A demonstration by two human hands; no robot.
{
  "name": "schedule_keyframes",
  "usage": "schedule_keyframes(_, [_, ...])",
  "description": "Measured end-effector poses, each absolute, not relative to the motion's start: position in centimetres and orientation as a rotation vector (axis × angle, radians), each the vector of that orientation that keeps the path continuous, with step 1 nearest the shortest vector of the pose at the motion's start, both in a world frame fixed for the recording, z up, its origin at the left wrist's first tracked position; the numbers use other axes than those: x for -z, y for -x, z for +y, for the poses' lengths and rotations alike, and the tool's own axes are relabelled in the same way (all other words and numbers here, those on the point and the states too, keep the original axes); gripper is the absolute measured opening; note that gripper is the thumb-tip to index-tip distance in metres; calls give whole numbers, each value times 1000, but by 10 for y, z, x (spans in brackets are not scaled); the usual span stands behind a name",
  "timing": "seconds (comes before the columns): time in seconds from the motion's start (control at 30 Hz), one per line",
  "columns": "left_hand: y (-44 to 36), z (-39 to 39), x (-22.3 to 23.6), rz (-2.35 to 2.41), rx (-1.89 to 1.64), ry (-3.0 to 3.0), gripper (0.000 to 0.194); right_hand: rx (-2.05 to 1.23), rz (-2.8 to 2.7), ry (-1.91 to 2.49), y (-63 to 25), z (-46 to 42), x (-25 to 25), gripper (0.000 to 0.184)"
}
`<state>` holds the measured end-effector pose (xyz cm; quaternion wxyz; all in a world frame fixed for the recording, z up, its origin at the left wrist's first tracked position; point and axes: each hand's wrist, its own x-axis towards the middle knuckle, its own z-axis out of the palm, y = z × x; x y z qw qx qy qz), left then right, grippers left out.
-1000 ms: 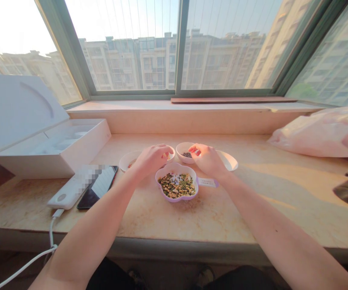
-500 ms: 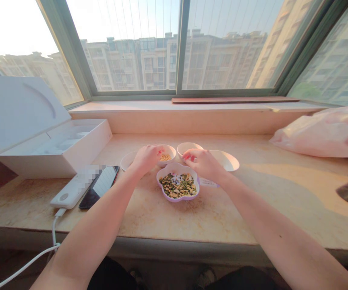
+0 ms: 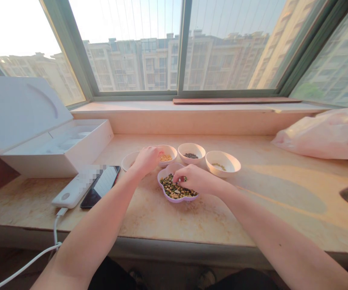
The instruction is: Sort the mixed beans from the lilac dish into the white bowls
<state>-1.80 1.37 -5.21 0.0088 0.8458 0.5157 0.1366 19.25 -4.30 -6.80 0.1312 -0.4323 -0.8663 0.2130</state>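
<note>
A lilac flower-shaped bowl (image 3: 178, 199) holds mixed green, tan and dark beans. My right hand (image 3: 195, 179) reaches into it, thumb and fingers pinched together among the beans; what lies between the fingertips is too small to name. My left hand (image 3: 148, 158) is at the left edge of a white bowl (image 3: 174, 153) of yellowish beans, its fingers curled together over the rim and partly hidden. Beside that stands a white bowl (image 3: 191, 148) with dark beans. To the right, another white bowl (image 3: 231, 165) has a few greenish beans. One more white bowl (image 3: 127, 162) shows partly behind my left wrist.
An open white box (image 3: 86, 151) stands at the left, with a white power bank (image 3: 68, 197) and a black phone (image 3: 100, 187) in front. A white cable (image 3: 30, 262) hangs over the counter edge. A plastic bag (image 3: 325, 135) lies right, below the window.
My right hand has moved from the dark-bean bowl down and left into the lilac bowl, uncovering the two bowls on the right. My left hand has stayed by the yellowish beans.
</note>
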Motion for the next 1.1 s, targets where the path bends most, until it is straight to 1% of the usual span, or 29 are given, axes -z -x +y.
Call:
schedule_keyframes(0.23, [14,9,51,1639,-432,-2611,35,-597,-2494,1288,-190,-44,69,35])
schedule_keyframes(0.5, [14,9,53,1618,-449,-2638,35,-665,-2442,1242,-189,-44,70,29])
schedule_keyframes(0.77, [13,8,52,1613,-437,-2661,34,-544,-2500,1258,-187,-42,74,28])
schedule_keyframes(0.9, [13,7,51,1607,-449,-2647,30,-576,-2527,1260,-188,-42,72,30])
schedule_keyframes(1.0, [13,7,51,1598,-452,-2660,31,-602,-2475,1258,-188,-43,71,32])
schedule_keyframes(1.1, [13,7,52,1590,-464,-2678,33,-621,-2471,1223,-187,-42,72,30])
